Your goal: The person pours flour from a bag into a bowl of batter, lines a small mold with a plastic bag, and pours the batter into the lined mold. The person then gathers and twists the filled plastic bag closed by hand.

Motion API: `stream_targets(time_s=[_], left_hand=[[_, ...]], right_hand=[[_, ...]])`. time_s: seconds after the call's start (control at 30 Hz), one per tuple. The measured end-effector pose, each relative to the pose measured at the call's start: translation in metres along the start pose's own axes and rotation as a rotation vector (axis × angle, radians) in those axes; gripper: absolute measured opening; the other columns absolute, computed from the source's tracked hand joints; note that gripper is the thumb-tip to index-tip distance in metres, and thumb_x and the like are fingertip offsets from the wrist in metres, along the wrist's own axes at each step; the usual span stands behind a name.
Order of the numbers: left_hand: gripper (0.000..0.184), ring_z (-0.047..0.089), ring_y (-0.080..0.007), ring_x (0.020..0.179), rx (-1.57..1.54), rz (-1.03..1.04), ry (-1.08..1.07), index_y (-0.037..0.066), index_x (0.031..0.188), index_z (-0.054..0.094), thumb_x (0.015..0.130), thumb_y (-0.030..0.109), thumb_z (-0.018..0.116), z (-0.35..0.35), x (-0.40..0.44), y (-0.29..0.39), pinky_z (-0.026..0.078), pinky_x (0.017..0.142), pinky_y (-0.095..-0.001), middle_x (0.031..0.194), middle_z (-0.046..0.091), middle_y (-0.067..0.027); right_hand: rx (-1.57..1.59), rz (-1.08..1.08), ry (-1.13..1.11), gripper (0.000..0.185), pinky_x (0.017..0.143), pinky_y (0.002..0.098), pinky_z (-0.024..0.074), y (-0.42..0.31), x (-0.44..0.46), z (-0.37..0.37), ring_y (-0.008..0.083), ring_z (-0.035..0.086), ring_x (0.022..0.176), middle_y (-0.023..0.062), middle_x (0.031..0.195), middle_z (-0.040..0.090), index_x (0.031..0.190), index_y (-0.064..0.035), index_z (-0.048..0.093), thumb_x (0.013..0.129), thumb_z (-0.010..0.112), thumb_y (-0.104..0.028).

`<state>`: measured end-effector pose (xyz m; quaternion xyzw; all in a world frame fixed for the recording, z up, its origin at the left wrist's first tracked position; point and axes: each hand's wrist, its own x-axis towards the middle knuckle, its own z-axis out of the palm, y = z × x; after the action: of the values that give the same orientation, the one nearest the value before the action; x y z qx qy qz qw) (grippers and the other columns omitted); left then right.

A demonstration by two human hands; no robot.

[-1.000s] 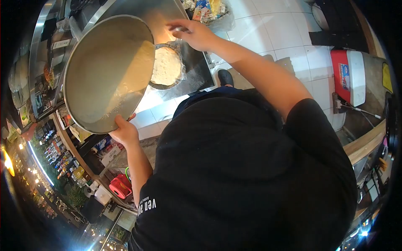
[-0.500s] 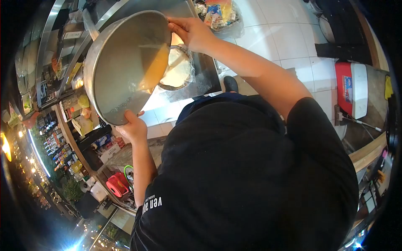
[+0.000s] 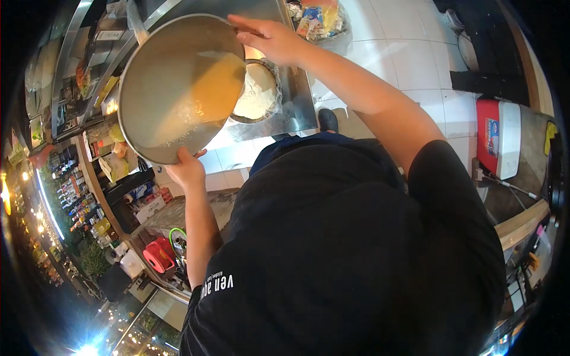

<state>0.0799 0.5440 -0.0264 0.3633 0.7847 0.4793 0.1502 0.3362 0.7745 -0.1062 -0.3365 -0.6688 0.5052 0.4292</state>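
Note:
A large, round, deep metal bowl [image 3: 157, 83] is tilted toward me, with a shallow pool of yellow liquid [image 3: 217, 89] lying toward its right side. My left hand [image 3: 189, 171] grips the near rim, thumb inside. At the far right of the rim, my right hand [image 3: 270, 40] holds on with thumb and fingers; its fingertips are partly stretched out. Just right of the bowl and partly hidden by it, a smaller round container lined with clear plastic holds a pale, dough-like mass [image 3: 258, 92].
Beneath the containers is a steel worktop [image 3: 294, 89]. Beyond it, a clear plastic bag [image 3: 323, 24] of packets sits on the white tiled floor [image 3: 409, 65]. A red and white cooler [image 3: 499, 133] stands at right. Left are crowded shelves [image 3: 89, 202] and a red hose reel [image 3: 159, 255].
The bowl has turned, and the yellow liquid has spread wider inside it. My left hand has risen slightly in view with the rim; my right fingers have straightened somewhat.

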Motion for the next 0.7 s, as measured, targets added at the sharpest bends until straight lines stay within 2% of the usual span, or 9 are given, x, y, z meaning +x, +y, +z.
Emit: stream_targets(time_s=[0.03,0.07,0.13,0.17,0.3,0.43,0.5,0.6,0.7], left_hand=[[0.046,0.076,-0.0340,0.082,-0.003,0.000,0.009,-0.014,0.135,0.050,0.094,0.005,0.049,0.000,0.001,0.000,0.067,0.055,-0.0400,0.120,0.067,-0.0263],[0.047,0.075,-0.0337,0.088,-0.065,-0.072,0.002,-0.012,0.139,0.046,0.094,0.003,0.049,0.000,0.003,0.000,0.067,0.056,-0.0394,0.125,0.064,-0.0248],[0.050,0.074,-0.0334,0.094,-0.133,-0.143,-0.001,-0.009,0.142,0.043,0.094,0.001,0.050,-0.003,0.007,-0.002,0.067,0.057,-0.0388,0.130,0.061,-0.0234],[0.050,0.073,-0.0333,0.093,-0.227,-0.238,-0.013,-0.007,0.142,0.043,0.093,-0.001,0.049,-0.006,0.010,-0.007,0.067,0.059,-0.0383,0.128,0.060,-0.0228],[0.040,0.072,-0.0297,0.089,-0.485,-0.552,-0.058,-0.006,0.133,0.049,0.094,0.000,0.049,-0.020,0.020,-0.028,0.064,0.061,-0.0349,0.121,0.063,-0.0190],[0.035,0.072,-0.0288,0.084,-0.650,-0.707,-0.112,-0.006,0.129,0.052,0.095,0.002,0.051,-0.031,0.024,-0.047,0.064,0.062,-0.0326,0.114,0.067,-0.0177],[0.042,0.075,-0.0252,0.085,-0.705,-0.756,-0.181,-0.011,0.134,0.051,0.096,0.006,0.046,-0.035,0.023,-0.050,0.065,0.065,-0.0251,0.118,0.070,-0.0319],[0.042,0.074,-0.0217,0.080,-0.783,-0.759,-0.239,-0.011,0.135,0.052,0.098,0.008,0.045,-0.044,0.022,-0.045,0.064,0.064,-0.0219,0.122,0.068,-0.0383],[0.043,0.073,-0.0185,0.075,-0.798,-0.782,-0.270,-0.010,0.136,0.052,0.098,0.008,0.046,-0.050,0.022,-0.031,0.064,0.063,-0.0201,0.120,0.068,-0.0384]], right_hand=[[0.067,-0.027,-0.068,0.061,0.112,0.0391,0.0491,0.001,0.004,0.000,0.0249,0.061,0.137,0.0083,0.156,0.059,0.166,-0.0189,0.038,0.111,0.057,-0.036],[0.065,-0.033,-0.074,0.061,0.112,0.0391,0.0491,0.003,0.005,-0.003,0.0249,0.061,0.137,0.0083,0.156,0.059,0.166,-0.0189,0.038,0.111,0.057,-0.036],[-0.048,-0.066,-0.049,0.068,0.121,0.0392,0.0420,0.009,0.001,-0.013,0.0264,0.051,0.147,0.0073,0.167,0.046,0.171,-0.0227,0.026,0.111,0.057,-0.031],[0.111,0.014,-0.045,0.064,0.122,0.0408,0.0412,0.009,-0.005,-0.018,0.0283,0.050,0.148,0.0115,0.164,0.048,0.169,-0.0203,0.031,0.111,0.058,-0.027],[0.102,0.056,-0.043,0.063,0.121,0.0418,0.0421,0.044,-0.032,-0.037,0.0308,0.051,0.147,0.0133,0.163,0.049,0.168,-0.0187,0.034,0.110,0.058,-0.023],[0.071,0.158,-0.050,0.057,0.116,0.0421,0.0463,0.062,-0.068,-0.047,0.0295,0.058,0.139,0.0132,0.153,0.059,0.161,-0.0142,0.044,0.106,0.061,-0.015],[0.053,0.182,-0.028,0.054,0.113,0.0417,0.0491,0.066,-0.081,-0.047,0.0282,0.062,0.134,0.0133,0.148,0.064,0.157,-0.0117,0.050,0.105,0.063,-0.013],[0.037,0.222,-0.039,0.047,0.111,0.0409,0.0491,0.070,-0.099,-0.047,0.0268,0.064,0.130,0.0114,0.143,0.067,0.151,-0.0098,0.056,0.104,0.062,-0.010],[0.022,0.210,-0.025,0.044,0.110,0.0408,0.0496,0.074,-0.107,-0.047,0.0256,0.065,0.127,0.0102,0.137,0.069,0.147,-0.0087,0.059,0.103,0.062,-0.007]])
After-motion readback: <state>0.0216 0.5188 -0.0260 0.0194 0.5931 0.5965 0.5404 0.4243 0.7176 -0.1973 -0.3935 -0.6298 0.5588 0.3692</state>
